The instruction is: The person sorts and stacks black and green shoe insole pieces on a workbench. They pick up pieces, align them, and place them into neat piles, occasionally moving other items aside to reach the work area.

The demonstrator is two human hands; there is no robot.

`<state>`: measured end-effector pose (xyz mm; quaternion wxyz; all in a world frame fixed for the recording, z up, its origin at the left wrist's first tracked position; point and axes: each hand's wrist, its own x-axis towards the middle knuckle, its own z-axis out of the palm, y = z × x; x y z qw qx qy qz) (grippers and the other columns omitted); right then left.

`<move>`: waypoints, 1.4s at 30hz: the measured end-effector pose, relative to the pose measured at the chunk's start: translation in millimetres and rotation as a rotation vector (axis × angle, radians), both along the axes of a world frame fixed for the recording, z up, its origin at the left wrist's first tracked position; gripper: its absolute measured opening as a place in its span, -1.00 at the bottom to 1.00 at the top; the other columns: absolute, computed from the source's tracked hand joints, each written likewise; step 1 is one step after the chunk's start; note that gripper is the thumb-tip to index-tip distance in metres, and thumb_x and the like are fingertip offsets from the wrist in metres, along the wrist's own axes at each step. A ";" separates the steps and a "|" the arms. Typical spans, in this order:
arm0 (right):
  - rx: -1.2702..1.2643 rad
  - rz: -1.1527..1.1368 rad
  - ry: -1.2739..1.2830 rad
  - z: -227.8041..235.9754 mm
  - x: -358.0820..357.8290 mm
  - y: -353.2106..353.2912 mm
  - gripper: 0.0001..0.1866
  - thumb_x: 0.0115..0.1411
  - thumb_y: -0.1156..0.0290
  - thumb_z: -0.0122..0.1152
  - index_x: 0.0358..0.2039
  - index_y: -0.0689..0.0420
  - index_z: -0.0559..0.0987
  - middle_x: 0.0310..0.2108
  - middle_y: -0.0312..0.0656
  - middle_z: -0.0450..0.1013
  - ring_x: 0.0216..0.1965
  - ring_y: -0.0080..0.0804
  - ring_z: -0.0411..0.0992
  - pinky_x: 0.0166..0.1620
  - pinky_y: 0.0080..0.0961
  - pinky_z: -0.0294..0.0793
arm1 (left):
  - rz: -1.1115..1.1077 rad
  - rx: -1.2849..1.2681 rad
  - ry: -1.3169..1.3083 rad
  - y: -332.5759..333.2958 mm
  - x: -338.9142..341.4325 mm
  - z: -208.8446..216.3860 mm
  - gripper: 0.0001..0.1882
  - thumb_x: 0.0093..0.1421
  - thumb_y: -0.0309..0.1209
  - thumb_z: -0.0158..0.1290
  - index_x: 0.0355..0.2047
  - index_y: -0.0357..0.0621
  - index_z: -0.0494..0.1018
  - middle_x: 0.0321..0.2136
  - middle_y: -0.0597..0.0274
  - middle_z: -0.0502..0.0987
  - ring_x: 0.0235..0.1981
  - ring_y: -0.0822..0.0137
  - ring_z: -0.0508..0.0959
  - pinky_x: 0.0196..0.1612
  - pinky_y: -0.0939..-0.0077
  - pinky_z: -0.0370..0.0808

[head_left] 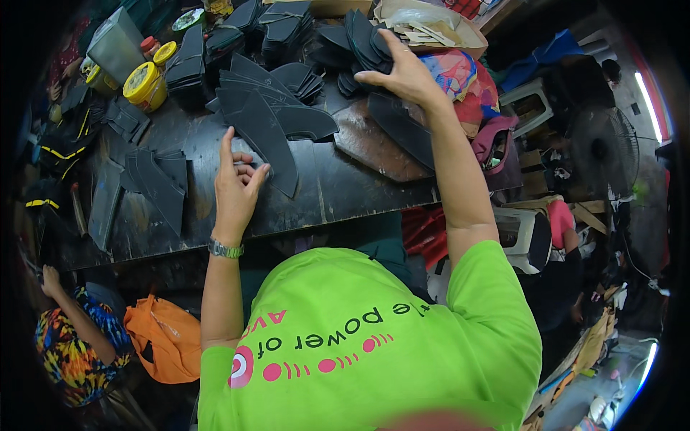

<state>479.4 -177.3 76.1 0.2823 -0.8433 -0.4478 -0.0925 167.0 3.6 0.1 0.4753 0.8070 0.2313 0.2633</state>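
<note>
My left hand (238, 188) is over the dark table's front part, beside the tip of a long curved black cut piece (262, 133). Its index finger points out, the other fingers are loosely bent and apart, and nothing shows in it. At the back right, my right hand (411, 77) spans a fanned bunch of black curved pieces (365, 42), thumb on the near side and fingers on the far side. More black pieces (305, 121) lie overlapped between the hands. Beneath my right forearm a dark curved piece (395, 126) rests on a worn brown board (363, 144).
Tied black stacks (284, 32) line the table's back, near yellow tubs (145, 86) and a metal can (115, 37). Loose black pieces (159, 183) lie at left. A box of scraps (431, 29) and colourful bags (467, 82) stand at right. Another person's arm (79, 312) shows lower left.
</note>
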 end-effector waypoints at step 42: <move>0.375 -0.182 -0.336 53.3 -37.9 2.0 -0.57 0.24 0.54 0.00 0.14 0.22 0.47 -0.10 0.14 0.54 -0.05 0.02 0.52 0.05 -0.23 0.44 | -0.040 0.000 -0.138 -1.3 -12.3 -11.9 -0.44 0.12 -0.57 0.25 0.16 -0.10 0.45 -0.26 0.24 0.52 -0.38 0.48 0.54 -0.28 0.64 0.53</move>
